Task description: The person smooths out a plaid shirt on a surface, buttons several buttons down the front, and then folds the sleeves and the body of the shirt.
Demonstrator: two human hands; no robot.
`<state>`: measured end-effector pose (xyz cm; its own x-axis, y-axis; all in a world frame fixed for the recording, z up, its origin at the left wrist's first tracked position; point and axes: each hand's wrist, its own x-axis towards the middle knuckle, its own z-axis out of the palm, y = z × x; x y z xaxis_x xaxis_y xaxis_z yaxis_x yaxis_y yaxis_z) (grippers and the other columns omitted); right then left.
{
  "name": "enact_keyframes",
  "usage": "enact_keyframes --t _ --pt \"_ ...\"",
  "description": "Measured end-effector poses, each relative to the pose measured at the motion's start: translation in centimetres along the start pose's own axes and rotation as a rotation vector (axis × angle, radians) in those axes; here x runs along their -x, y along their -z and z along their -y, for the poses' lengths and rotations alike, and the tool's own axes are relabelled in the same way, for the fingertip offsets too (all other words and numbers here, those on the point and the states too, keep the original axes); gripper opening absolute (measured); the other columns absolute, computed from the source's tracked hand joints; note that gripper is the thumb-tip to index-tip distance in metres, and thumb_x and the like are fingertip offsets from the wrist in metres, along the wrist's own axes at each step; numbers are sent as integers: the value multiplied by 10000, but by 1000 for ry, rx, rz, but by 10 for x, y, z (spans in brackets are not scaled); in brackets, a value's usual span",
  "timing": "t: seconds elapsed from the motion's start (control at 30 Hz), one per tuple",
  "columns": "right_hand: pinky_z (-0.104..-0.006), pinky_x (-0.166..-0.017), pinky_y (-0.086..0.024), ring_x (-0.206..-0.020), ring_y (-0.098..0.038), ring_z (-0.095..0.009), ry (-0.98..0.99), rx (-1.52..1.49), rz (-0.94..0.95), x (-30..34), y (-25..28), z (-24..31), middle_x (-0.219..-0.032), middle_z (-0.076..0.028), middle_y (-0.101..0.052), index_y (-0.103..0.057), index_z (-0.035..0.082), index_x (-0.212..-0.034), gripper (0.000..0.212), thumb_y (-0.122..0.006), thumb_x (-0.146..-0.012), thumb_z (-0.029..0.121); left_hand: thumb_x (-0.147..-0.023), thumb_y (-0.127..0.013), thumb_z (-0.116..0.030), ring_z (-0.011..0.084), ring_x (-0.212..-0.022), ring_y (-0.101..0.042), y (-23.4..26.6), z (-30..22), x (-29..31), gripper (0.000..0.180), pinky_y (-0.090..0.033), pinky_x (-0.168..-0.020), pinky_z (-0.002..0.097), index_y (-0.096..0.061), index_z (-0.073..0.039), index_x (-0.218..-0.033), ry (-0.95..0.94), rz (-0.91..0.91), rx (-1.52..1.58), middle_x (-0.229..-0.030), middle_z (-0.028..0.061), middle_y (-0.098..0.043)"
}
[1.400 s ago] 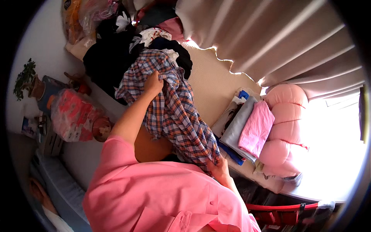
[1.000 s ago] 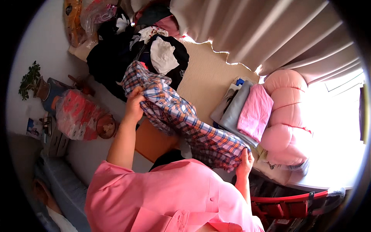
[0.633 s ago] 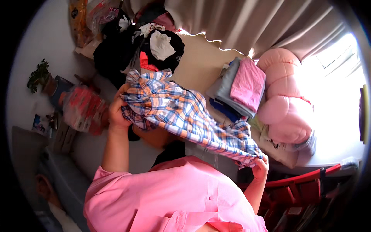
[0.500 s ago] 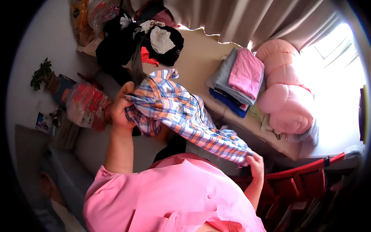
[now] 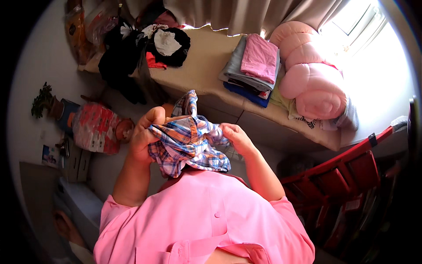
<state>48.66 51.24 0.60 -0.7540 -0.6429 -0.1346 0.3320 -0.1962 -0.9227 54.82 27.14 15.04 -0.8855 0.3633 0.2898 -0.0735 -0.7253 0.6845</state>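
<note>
Between my hands, in front of my chest, hangs a plaid shirt (image 5: pixel 187 141) in blue, orange and white, bunched together. My left hand (image 5: pixel 147 134) is closed on its left side near the collar. On the other side, the fingers of my right hand (image 5: pixel 237 138) pinch a gathered part of the cloth, perhaps a sleeve. The lower part of the shirt falls close against my pink top. Past the shirt, a stack of folded clothes (image 5: pixel 251 70) lies on a beige-covered bench, with a pink piece on top.
A rolled pink quilt (image 5: pixel 314 83) rests on the bench (image 5: pixel 202 66), right of the stack. Dark clothes (image 5: pixel 121 66) are heaped at its left end. A red folding rack (image 5: pixel 334 176) stands at right. At left are a plastic-wrapped red-and-white pack (image 5: pixel 94 127) and a potted plant (image 5: pixel 46 101).
My right hand has come inward and up, toward my left hand. The shirt, stretched out to the right before, is now gathered between both hands. The view has shifted slightly.
</note>
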Motion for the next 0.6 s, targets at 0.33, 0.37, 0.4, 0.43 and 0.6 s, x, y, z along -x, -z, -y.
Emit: enact_keyframes --t 0.33,0.37,0.4,0.43,0.6 --pt "-362 -804 -497 -893 -620 -208 418 -451 -296 53 -22 53 -991 -125 -633 -568 -44 -1035 334 -622 -818 205 -816 -663 -26 59 -669 -545 52 -66 46 264 -416 -557 146 -411 -104 -808 292 -211 -343 -946 135 -642" --pt "-386 -841 -494 -923 -624 -235 478 -453 -297 60 -28 60 -1014 -141 -632 -569 -35 -1046 309 -615 -829 180 -816 -663 -26 59 -669 -545 59 -74 47 264 -416 -557 146 -411 -104 -808 296 -191 -366 -946 135 -642" --pt "-389 -842 -494 -930 -625 -243 518 -437 -267 59 -36 62 -1023 -146 -631 -570 -27 -1050 299 -614 -835 175 -799 -693 -72 60 -669 -567 65 -80 48 272 -428 -540 155 -422 -95 -790 365 -141 -473 -912 124 -650" --pt "-392 -843 -495 -937 -625 -251 563 -439 -245 58 -46 61 -1031 -152 -630 -571 -20 -1054 289 -613 -840 170 -782 -723 -117 61 -670 -588 70 -88 49 292 -441 -524 164 -433 -87 -773 443 -95 -559 -878 113 -658" --pt "-323 -798 -484 -870 -606 -183 382 -412 -356 30 -92 55 -972 -106 -622 -551 -23 -1061 277 -537 -882 187 -756 -746 -342 55 -677 -554 94 -125 53 403 -448 -590 194 -636 15 -908 563 -59 -880 -746 16 -617"
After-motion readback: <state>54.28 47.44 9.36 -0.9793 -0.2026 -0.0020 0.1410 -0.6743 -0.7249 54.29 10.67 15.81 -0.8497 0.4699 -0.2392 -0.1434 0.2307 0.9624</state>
